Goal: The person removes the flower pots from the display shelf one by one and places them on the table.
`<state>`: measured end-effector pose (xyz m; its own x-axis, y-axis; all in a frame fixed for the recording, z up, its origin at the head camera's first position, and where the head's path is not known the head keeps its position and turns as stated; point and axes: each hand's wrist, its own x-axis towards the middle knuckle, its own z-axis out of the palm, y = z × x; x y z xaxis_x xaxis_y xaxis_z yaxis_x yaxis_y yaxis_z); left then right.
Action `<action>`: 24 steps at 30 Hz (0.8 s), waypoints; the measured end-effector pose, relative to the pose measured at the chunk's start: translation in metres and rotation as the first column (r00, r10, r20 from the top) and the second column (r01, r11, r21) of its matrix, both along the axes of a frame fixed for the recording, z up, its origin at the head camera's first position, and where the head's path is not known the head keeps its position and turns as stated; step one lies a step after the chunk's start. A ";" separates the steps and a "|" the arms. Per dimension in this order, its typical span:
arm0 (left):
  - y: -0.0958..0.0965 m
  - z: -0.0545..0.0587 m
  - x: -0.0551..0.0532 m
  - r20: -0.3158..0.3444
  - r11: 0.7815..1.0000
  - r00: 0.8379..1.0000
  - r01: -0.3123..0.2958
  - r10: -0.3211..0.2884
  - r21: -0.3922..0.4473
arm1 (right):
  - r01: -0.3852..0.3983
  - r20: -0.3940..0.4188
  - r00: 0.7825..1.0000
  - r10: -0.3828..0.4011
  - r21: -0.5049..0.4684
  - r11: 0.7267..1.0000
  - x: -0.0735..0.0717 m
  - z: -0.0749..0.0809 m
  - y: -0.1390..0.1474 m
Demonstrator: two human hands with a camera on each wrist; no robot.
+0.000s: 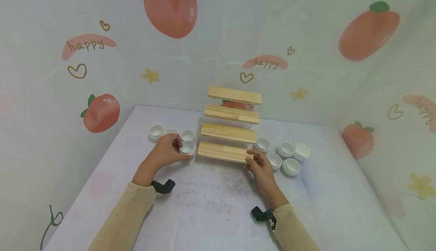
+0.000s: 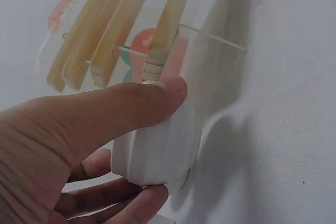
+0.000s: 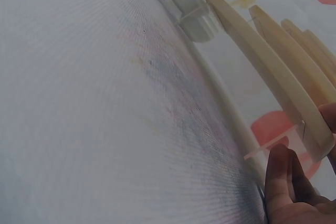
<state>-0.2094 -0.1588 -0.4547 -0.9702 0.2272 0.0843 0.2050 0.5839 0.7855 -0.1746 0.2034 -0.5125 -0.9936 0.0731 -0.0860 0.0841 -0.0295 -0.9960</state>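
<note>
A four-tier wooden display shelf with clear supports stands at the middle of the table. My left hand holds a small round white bowl beside the left end of the lowest board. In the left wrist view the thumb lies over one side of the white bowl, with fingers curled against the other. At the right end of the lowest board, my right hand pinches the board's corner between thumb and fingers. The right wrist view shows that board from close by, its hand partly cut off.
Left of the shelf stand round white bowls and a square one, partly behind the left hand. To the right are several round bowls and a square bowl. A printed cloth wall rises behind.
</note>
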 end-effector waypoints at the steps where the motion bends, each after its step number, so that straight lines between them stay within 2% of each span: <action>1: 0.000 0.000 0.000 0.003 1.000 1.000 0.001 -0.001 0.000 | -0.002 0.001 1.000 0.002 -0.001 1.000 0.000 0.000 0.000; 14: -0.001 -0.003 -0.001 0.021 1.000 1.000 0.012 -0.011 -0.015 | -0.001 -0.011 1.000 0.001 -0.016 1.000 -0.001 0.003 -0.003; 20: 0.004 -0.010 -0.001 0.034 0.999 0.999 0.022 -0.020 -0.036 | 0.010 0.032 0.999 -0.009 -0.028 1.000 0.004 0.000 0.000; 24: 0.007 -0.011 -0.001 0.019 0.999 0.999 0.029 -0.028 -0.043 | -0.004 0.046 0.999 0.005 -0.016 1.000 0.005 0.002 0.002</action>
